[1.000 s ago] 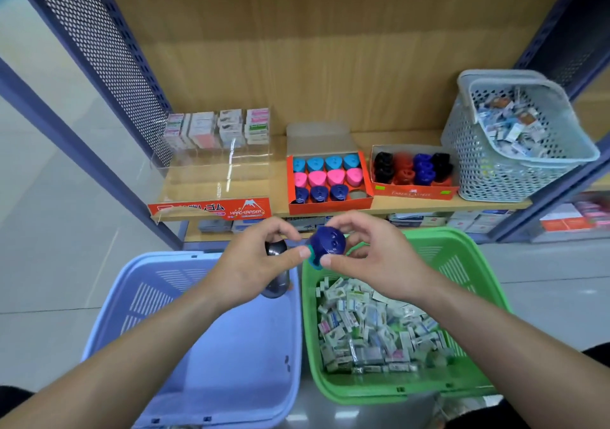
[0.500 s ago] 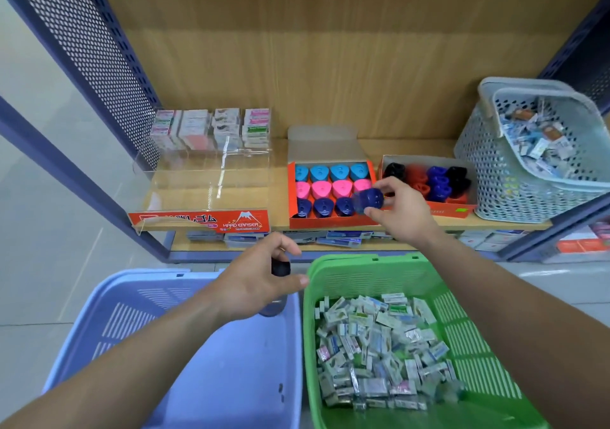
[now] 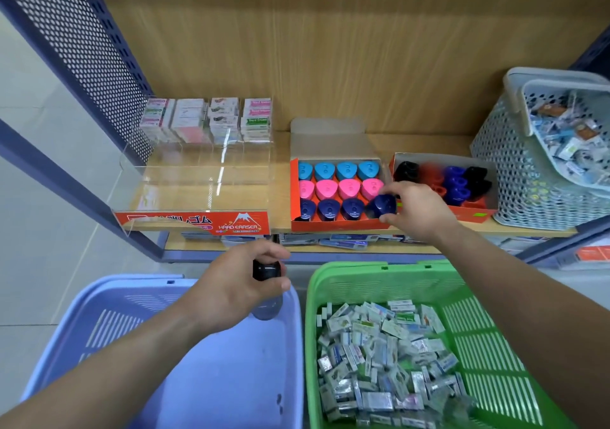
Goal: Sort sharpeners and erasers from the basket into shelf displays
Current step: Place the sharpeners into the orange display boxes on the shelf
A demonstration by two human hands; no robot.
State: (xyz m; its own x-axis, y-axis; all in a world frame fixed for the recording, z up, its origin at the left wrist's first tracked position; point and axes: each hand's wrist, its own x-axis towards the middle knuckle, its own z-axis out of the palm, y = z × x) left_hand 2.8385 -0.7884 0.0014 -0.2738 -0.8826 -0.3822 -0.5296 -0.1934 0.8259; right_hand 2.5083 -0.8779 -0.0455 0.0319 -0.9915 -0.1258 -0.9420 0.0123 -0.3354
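My right hand (image 3: 416, 210) pinches a dark blue sharpener (image 3: 382, 206) at the front right slot of the orange display box (image 3: 336, 226), which holds rows of light blue, pink and dark blue sharpeners. My left hand (image 3: 238, 282) grips a black sharpener (image 3: 266, 270) above the lilac basket (image 3: 211, 375). The green basket (image 3: 468, 309) below my right arm holds several wrapped erasers (image 3: 379, 359).
A second orange box (image 3: 475, 213) with black, red and blue sharpeners sits to the right. A clear eraser display (image 3: 198, 194) with stacked erasers (image 3: 208, 118) stands at left. A grey basket (image 3: 525, 177) of small packets is on the shelf's right end.
My right hand carried the dark blue sharpener from between both hands up to the orange box and lowered it at the front right slot. My left hand stayed over the lilac basket.
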